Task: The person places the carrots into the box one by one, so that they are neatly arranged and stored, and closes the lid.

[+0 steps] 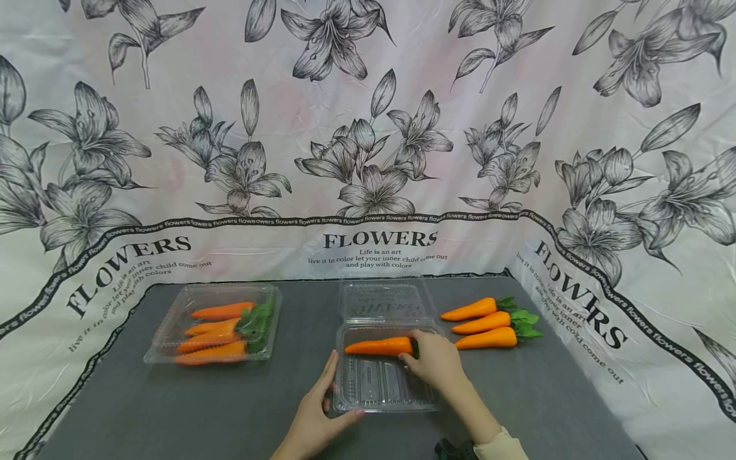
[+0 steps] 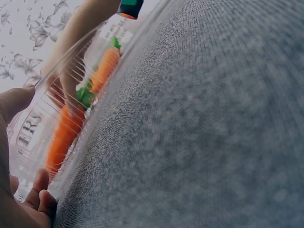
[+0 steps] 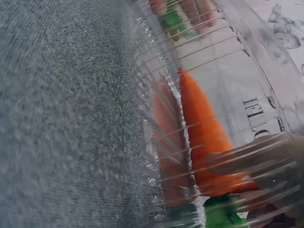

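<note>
An open clear plastic container (image 1: 385, 390) lies on the table, its lid (image 1: 386, 300) folded back behind it. Inside its base, towards the back, is one orange carrot (image 1: 376, 347), tip to the left. My right hand (image 1: 438, 361) pinches this carrot near its green top; the right wrist view shows a finger (image 3: 237, 156) across the carrot through the clear wall. My left hand (image 1: 316, 406) touches the container's front left corner, with fingers extended along the left side and the thumb at the front rim.
To the right, several carrots (image 1: 483, 324) with leafy green tops lie on the grey table (image 1: 305, 319). At the left stands a closed clear container (image 1: 158, 348) with several carrots inside. A flower-printed cloth (image 1: 379, 252) hangs behind the table.
</note>
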The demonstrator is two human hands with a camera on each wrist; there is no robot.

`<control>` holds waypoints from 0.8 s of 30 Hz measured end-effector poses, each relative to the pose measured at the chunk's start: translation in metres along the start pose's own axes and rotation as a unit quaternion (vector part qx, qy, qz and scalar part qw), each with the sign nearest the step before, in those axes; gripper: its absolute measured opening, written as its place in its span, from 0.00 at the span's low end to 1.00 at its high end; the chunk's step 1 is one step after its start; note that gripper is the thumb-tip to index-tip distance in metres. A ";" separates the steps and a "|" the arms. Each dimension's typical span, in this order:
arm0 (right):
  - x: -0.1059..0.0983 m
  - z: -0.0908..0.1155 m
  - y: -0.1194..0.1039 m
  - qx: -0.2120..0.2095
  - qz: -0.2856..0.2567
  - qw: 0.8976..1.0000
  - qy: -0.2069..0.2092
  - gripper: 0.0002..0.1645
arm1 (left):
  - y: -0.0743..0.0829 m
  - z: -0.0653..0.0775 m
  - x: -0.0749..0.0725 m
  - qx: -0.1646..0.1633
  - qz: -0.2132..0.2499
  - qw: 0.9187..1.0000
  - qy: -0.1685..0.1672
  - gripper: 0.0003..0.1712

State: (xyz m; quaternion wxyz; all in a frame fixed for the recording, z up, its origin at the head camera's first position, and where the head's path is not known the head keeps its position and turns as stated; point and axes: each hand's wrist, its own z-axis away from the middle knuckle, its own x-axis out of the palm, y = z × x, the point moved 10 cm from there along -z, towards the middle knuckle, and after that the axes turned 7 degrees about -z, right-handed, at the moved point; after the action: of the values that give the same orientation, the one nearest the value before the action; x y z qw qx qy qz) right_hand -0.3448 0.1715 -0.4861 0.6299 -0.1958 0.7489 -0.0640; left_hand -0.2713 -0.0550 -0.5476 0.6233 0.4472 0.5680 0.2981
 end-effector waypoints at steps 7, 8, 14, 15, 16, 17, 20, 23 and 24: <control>0.001 -0.001 0.001 0.016 -0.008 1.000 0.002 0.25 | -0.004 -0.001 0.001 -0.006 0.030 1.000 -0.004 0.64; 0.001 -0.001 0.001 0.018 -0.013 1.000 0.003 0.24 | -0.004 -0.001 0.001 -0.006 0.029 1.000 -0.004 0.64; -0.004 -0.001 0.000 0.023 -0.031 0.999 0.011 0.23 | -0.006 -0.002 0.001 -0.003 0.017 1.000 -0.007 0.65; -0.005 -0.001 0.000 0.022 -0.032 0.999 0.011 0.23 | -0.006 -0.003 0.001 -0.003 0.016 1.000 -0.007 0.65; -0.006 -0.001 -0.001 0.021 -0.034 0.999 0.012 0.23 | -0.006 -0.003 0.001 -0.002 0.015 1.000 -0.008 0.65; -0.007 -0.001 -0.001 0.019 -0.037 0.999 0.012 0.22 | -0.006 -0.003 0.001 -0.002 0.013 1.000 -0.007 0.65; -0.012 0.000 -0.002 0.016 -0.045 0.999 0.015 0.22 | -0.006 -0.002 0.001 -0.001 0.016 1.000 -0.007 0.64; -0.019 0.000 -0.001 0.017 -0.059 0.998 0.023 0.23 | -0.007 -0.002 0.001 -0.002 0.019 1.000 -0.008 0.64; -0.022 0.001 0.000 0.018 -0.064 0.997 0.027 0.24 | -0.007 -0.002 0.001 -0.004 0.019 1.000 -0.009 0.64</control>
State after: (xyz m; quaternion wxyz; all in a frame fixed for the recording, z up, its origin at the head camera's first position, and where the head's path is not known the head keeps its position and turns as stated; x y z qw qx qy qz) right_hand -0.3413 0.1798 -0.4659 0.6076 -0.2300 0.7502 -0.1230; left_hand -0.2740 -0.0565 -0.5538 0.6241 0.4583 0.5527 0.3082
